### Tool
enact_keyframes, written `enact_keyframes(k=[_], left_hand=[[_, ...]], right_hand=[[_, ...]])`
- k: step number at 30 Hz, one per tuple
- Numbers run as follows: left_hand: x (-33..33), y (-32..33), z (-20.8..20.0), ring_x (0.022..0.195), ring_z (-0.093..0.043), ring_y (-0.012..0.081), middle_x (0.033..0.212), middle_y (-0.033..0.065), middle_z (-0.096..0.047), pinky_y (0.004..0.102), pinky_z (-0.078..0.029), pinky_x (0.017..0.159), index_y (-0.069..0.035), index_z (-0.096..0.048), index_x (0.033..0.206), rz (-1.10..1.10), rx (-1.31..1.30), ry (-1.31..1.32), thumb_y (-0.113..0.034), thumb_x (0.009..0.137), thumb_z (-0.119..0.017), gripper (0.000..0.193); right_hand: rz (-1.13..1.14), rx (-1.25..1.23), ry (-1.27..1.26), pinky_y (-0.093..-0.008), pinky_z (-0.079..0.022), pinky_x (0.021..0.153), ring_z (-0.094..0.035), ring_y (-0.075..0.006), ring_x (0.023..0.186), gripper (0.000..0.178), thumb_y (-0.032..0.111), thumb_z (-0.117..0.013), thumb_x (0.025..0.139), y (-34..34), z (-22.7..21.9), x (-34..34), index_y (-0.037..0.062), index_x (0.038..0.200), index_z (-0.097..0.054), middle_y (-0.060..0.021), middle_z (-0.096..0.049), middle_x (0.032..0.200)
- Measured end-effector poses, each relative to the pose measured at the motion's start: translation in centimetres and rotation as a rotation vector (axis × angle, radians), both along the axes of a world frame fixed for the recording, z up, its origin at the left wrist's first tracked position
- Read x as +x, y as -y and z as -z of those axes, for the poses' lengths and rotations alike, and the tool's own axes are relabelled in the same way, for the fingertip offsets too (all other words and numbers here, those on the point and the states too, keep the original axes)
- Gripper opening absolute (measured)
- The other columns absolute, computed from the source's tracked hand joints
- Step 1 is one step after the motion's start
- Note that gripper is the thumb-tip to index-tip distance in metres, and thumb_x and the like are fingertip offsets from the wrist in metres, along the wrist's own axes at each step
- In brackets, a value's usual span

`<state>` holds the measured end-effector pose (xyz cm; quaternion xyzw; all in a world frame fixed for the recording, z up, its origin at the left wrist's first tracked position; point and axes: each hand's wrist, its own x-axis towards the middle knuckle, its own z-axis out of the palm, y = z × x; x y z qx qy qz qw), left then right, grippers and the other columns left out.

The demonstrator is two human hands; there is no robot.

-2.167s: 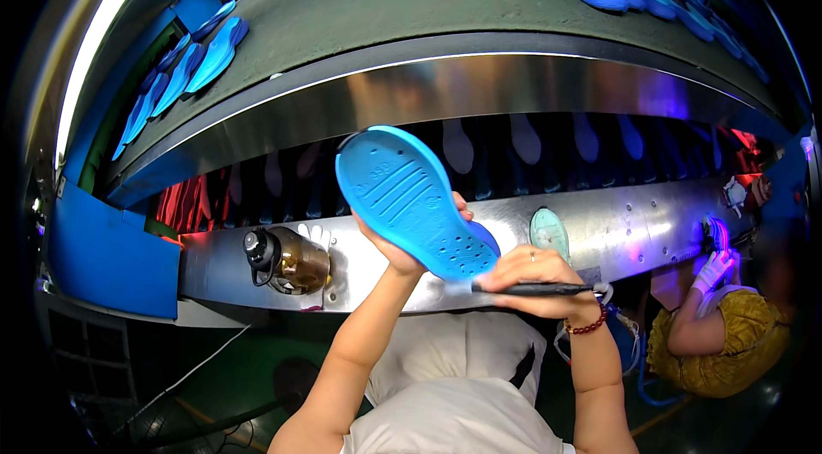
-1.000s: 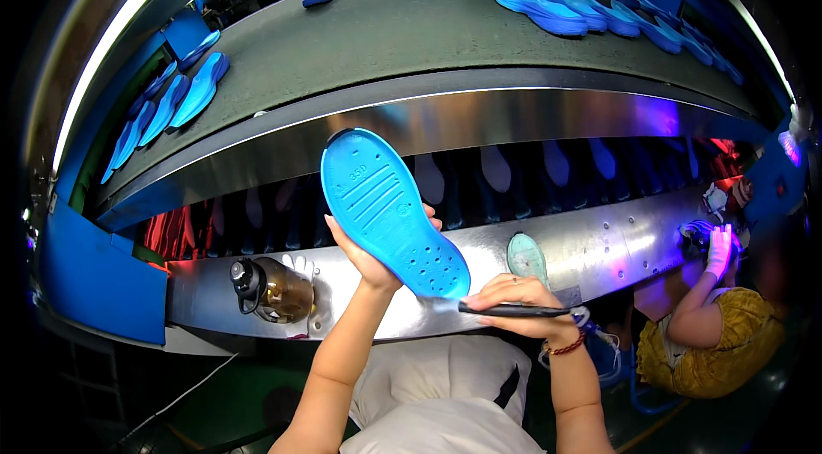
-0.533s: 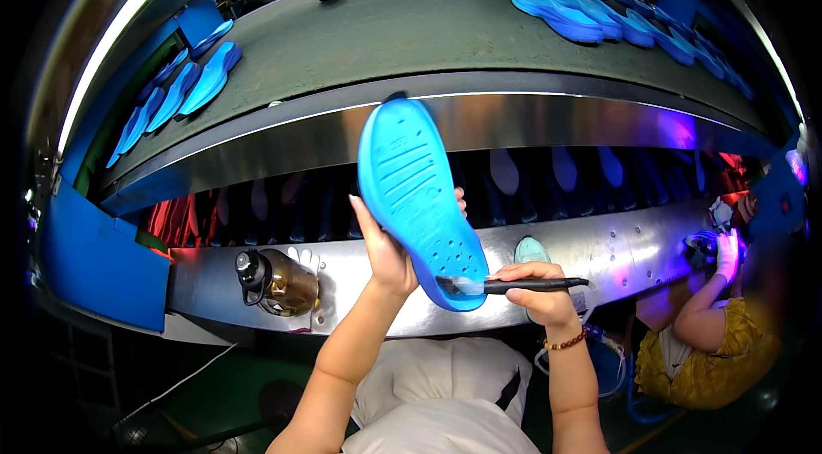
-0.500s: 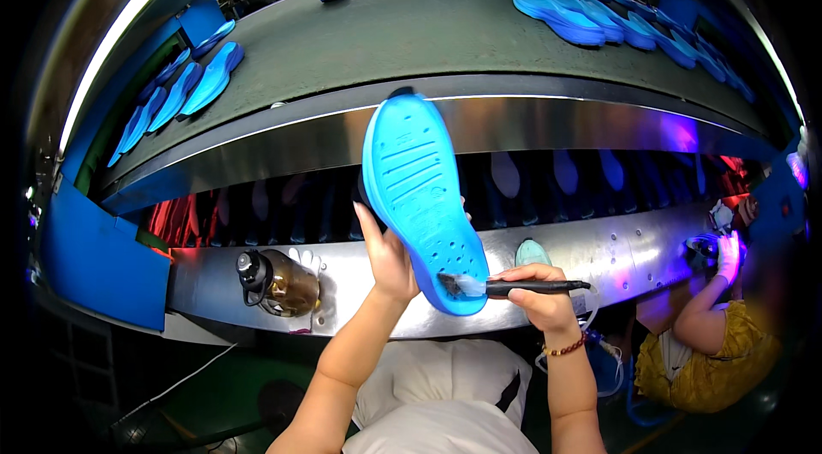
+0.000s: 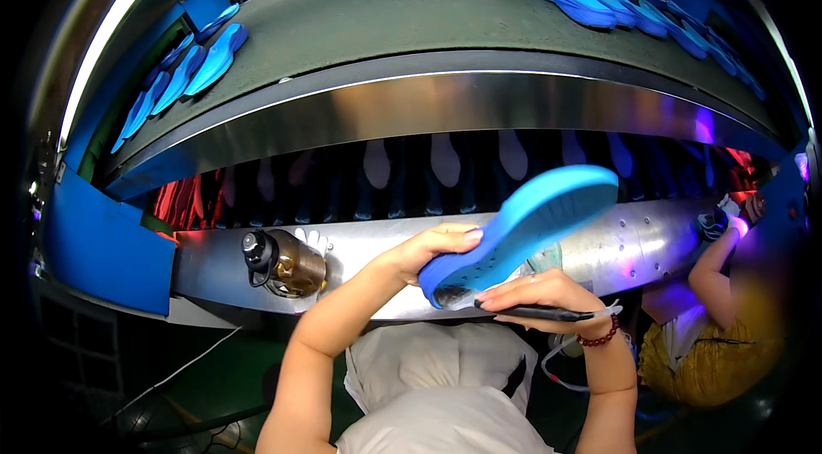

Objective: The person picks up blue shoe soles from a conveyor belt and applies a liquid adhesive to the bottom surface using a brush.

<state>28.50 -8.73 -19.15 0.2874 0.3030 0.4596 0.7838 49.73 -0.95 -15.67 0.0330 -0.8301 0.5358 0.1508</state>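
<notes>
A bright blue shoe sole is tilted over the metal ledge, its toe end up and to the right. My left hand grips it by the edge near the heel, thumb on the side facing me. In my right hand is a black-handled brush, held like a pen. Its bristles touch the inside of the heel end, by the small holes. A clear tube shows at the handle's back end. Behind the sole and my right hand, a pale green piece lies partly hidden.
A brown bottle with a black lid stands on the metal ledge, a white glove-like thing beside it. Beyond, a dark conveyor belt carries several blue soles. Below it hang shoe-shaped pieces. A person in yellow works at right.
The sole has swung from nearly upright to leaning right, and it has come lower. My left hand moved to its near edge. The brush stays at the heel end.
</notes>
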Motion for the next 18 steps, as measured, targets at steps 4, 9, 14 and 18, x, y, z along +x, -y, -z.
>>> enact_keyframes(k=[4,9,14,18], left_hand=[[0.1,1.0,-0.6,0.100,-0.054,0.0215,0.113,0.0159,-0.053,0.0320,-0.042,0.087,0.003,-0.043,0.123,0.108,-0.158,-0.113,-0.034,0.084,-0.052,0.054],[0.4,1.2,-1.9,0.101,-0.053,0.0232,0.114,0.0156,-0.053,0.0324,-0.042,0.088,0.002,-0.042,0.124,0.112,-0.158,-0.200,-0.036,0.083,-0.051,0.057],[-1.4,1.6,-0.6,0.103,-0.053,0.0250,0.119,0.0164,-0.051,0.0348,-0.041,0.089,0.001,-0.042,0.125,0.078,-0.284,-0.166,-0.037,0.082,-0.051,0.058],[-2.3,1.6,0.3,0.100,-0.056,0.0246,0.119,0.0176,-0.050,0.0356,-0.045,0.087,-0.001,-0.042,0.125,0.094,-0.136,-0.109,-0.040,0.083,-0.050,0.059]], right_hand=[[-0.194,0.288,0.227,-0.0289,-0.050,0.078,-0.063,-0.0204,0.089,0.020,0.003,-0.065,0.072,-0.6,-3.4,1.3,0.0050,0.092,-0.065,-0.0094,-0.065,0.096],[-0.072,0.235,0.072,-0.0286,-0.050,0.075,-0.063,-0.0208,0.088,0.021,0.003,-0.066,0.071,-1.1,-1.6,1.1,0.0054,0.092,-0.065,-0.0096,-0.065,0.097],[-0.073,0.156,0.086,-0.0282,-0.050,0.078,-0.063,-0.0217,0.089,0.023,-0.002,-0.066,0.071,-1.7,-2.3,2.1,0.0044,0.093,-0.065,-0.0110,-0.064,0.097],[0.012,0.027,0.085,-0.0296,-0.048,0.083,-0.061,-0.0245,0.093,0.020,0.000,-0.064,0.073,-1.8,0.7,2.0,0.0015,0.094,-0.063,-0.0135,-0.064,0.097]])
